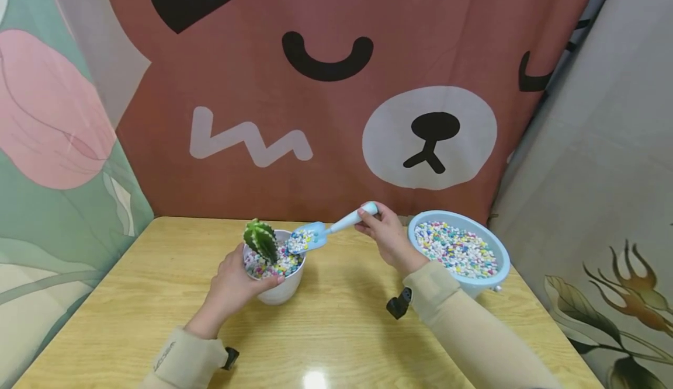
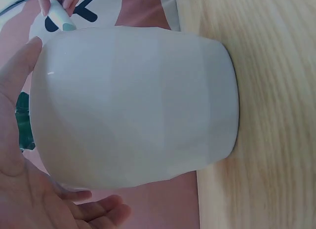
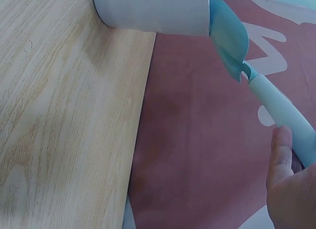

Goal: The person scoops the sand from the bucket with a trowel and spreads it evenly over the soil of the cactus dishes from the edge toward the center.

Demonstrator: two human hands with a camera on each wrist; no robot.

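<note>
A white flowerpot (image 1: 282, 291) stands on the table, holding a green cactus (image 1: 260, 239) amid multicoloured pebbles (image 1: 256, 266). My left hand (image 1: 233, 281) grips the pot from its left, the thumb along the near rim. In the left wrist view the white pot wall (image 2: 133, 105) fills the middle, between the thumb and the fingers. My right hand (image 1: 386, 234) holds a light blue toy shovel (image 1: 347, 221) by the handle. Pebbles lie in its blade, which tilts down over the pot's right rim. The right wrist view shows the blade (image 3: 229, 36) from beneath, beside the rim.
A light blue bucket (image 1: 506, 254) of multicoloured pebbles (image 1: 456, 250) stands to the right, beside my right forearm. The wooden table (image 1: 326, 330) ends at a curtain (image 1: 336, 184) with a bear print. Another curtain (image 1: 583, 202) hangs along the right side.
</note>
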